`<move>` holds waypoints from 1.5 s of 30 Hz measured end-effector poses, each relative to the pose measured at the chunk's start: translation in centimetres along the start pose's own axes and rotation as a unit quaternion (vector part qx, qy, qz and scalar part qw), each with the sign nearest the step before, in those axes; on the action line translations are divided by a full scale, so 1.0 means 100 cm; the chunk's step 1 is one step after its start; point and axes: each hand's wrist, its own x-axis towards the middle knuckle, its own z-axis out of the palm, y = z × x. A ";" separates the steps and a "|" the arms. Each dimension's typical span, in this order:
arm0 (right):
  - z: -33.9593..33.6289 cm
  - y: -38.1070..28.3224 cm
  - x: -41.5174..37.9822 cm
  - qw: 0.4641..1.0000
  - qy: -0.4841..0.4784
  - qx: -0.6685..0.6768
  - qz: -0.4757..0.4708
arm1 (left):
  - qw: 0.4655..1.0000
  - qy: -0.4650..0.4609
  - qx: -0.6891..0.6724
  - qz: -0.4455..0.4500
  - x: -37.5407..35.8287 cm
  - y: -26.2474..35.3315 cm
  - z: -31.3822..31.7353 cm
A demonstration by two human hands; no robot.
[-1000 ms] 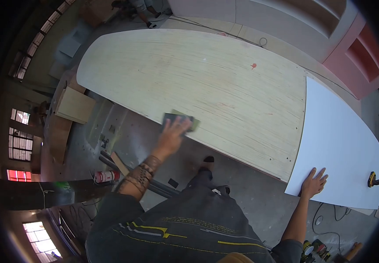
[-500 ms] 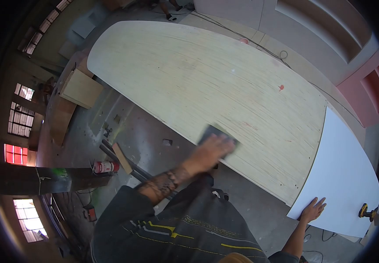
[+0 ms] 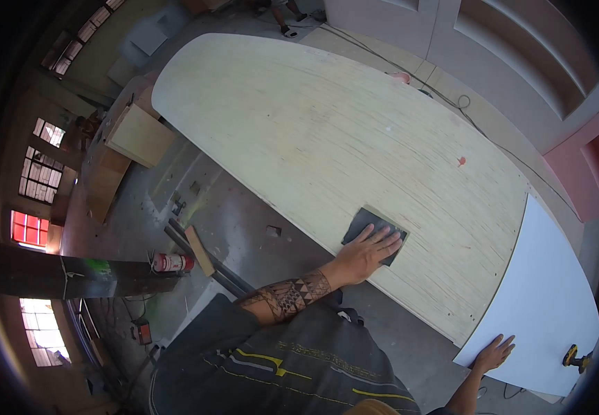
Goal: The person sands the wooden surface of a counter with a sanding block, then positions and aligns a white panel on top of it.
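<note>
My left hand (image 3: 363, 257), on a tattooed forearm, lies over a dark sheet of sandpaper (image 3: 363, 223). The fingers press it flat onto a large pale wooden board (image 3: 278, 138) with a rounded far end, close to the board's near edge. Whether a block sits under the sheet is hidden. My right hand (image 3: 494, 354) rests with its fingers apart on the near left corner of a smooth white panel (image 3: 541, 297), which covers the right end of the board.
A yellow-and-black tool (image 3: 576, 358) is at the white panel's right edge. On the floor at left are a fire extinguisher (image 3: 173, 262), a wooden strip (image 3: 200, 250) and dark bars. Cables (image 3: 462, 104) run behind the board. Another person's legs (image 3: 289, 17) show at the far side.
My left hand and the sandpaper have shifted a little right along the board, and their motion blur is gone. The view has tilted slightly. My right hand stays on the white panel.
</note>
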 end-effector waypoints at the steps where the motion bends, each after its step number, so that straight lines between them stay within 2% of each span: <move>1: 0.003 0.004 0.003 1.000 0.005 0.000 -0.011 | 0.999 0.008 0.018 -0.027 -0.011 -0.012 -0.010; 2: 0.003 0.003 0.003 1.000 0.003 0.000 -0.012 | 0.998 0.015 0.039 -0.048 -0.025 -0.038 -0.030; 3: 0.001 0.002 0.002 1.000 0.003 0.004 -0.012 | 0.988 0.052 0.057 -0.137 -0.048 -0.082 -0.045; 4: -0.001 0.002 0.000 1.000 0.002 0.007 -0.011 | 0.965 0.082 0.164 -0.189 -0.076 -0.131 -0.068; 5: -0.002 0.002 -0.003 1.000 -0.001 0.009 -0.011 | 0.936 0.107 0.165 -0.292 -0.103 -0.170 -0.098; 6: -0.003 -0.001 -0.004 1.000 -0.001 0.002 -0.005 | 0.905 0.159 0.186 -0.347 -0.136 -0.214 -0.119; 7: -0.003 -0.004 -0.002 1.000 0.002 -0.003 0.002 | 0.872 0.120 0.197 -0.433 -0.156 -0.231 -0.149; 8: -0.001 -0.004 0.000 1.000 0.003 0.001 0.004 | 0.872 0.123 0.199 -0.431 -0.154 -0.231 -0.154; 10: 0.001 -0.001 0.001 1.000 0.002 -0.013 0.010 | 0.851 0.011 0.302 -0.429 -0.156 -0.229 -0.159; 12: 0.005 0.002 0.002 1.000 0.003 -0.012 0.008 | 0.922 0.128 0.172 -0.322 -0.126 -0.182 -0.097; 14: 0.006 0.001 0.000 1.000 0.010 -0.010 0.006 | 0.966 0.061 0.123 -0.218 -0.102 -0.107 -0.076; 15: 0.005 0.000 -0.001 1.000 0.008 -0.003 0.010 | 0.965 0.062 0.123 -0.221 -0.105 -0.107 -0.082; 17: 0.005 0.001 0.003 1.000 0.006 0.002 0.010 | 0.975 0.007 0.183 -0.124 -0.117 -0.122 -0.108; 19: 0.010 0.005 0.004 1.000 0.008 -0.003 0.006 | 0.944 0.044 0.235 -0.227 -0.147 -0.181 -0.140; 21: 0.007 0.002 0.000 1.000 0.007 -0.001 0.003 | 0.901 0.024 0.293 -0.320 -0.173 -0.218 -0.188; 23: 0.002 0.001 0.004 1.000 0.009 0.000 -0.003 | 0.900 0.044 0.278 -0.334 -0.181 -0.238 -0.163; 24: 0.003 0.000 0.004 1.000 0.010 -0.001 0.001 | 0.897 0.062 0.264 -0.349 -0.187 -0.241 -0.158; 25: 0.006 0.000 0.002 1.000 0.009 -0.003 0.004 | 0.896 0.020 0.187 -0.403 -0.160 -0.197 -0.151; 27: 0.003 0.000 0.000 1.000 0.007 -0.003 0.003 | 0.937 0.017 0.249 -0.244 -0.149 -0.151 -0.105; 29: 0.006 -0.002 0.000 1.000 0.012 0.001 0.001 | 0.963 -0.020 0.205 -0.175 -0.145 -0.101 -0.099; 32: 0.011 0.001 0.002 1.000 0.016 -0.001 0.014 | 0.953 -0.015 0.252 -0.165 -0.161 -0.133 -0.128; 35: 0.011 0.001 0.002 1.000 0.011 0.002 0.011 | 0.894 0.011 0.327 -0.305 -0.176 -0.193 -0.159; 37: 0.013 0.001 0.002 1.000 0.010 0.001 0.005 | 0.894 0.027 0.333 -0.297 -0.170 -0.191 -0.136; 38: 0.012 0.000 0.003 1.000 0.011 -0.003 0.015 | 0.891 0.044 0.339 -0.298 -0.169 -0.184 -0.120; 39: 0.012 -0.002 0.002 1.000 0.014 -0.012 0.009 | 0.909 0.044 0.334 -0.247 -0.159 -0.158 -0.095; 41: 0.012 -0.006 -0.001 1.000 0.011 -0.027 0.010 | 0.964 0.056 0.216 -0.144 -0.129 -0.077 -0.039; 43: 0.008 -0.008 -0.004 1.000 0.018 -0.011 -0.004 | 0.989 0.032 0.133 -0.062 -0.094 0.007 0.002; 44: 0.004 -0.010 -0.006 1.000 0.017 -0.017 0.008 | 0.989 0.014 0.140 -0.043 -0.081 0.032 0.009; 45: 0.001 -0.012 -0.010 1.000 0.013 -0.008 0.001 | 0.989 0.006 0.146 -0.010 -0.080 0.027 0.006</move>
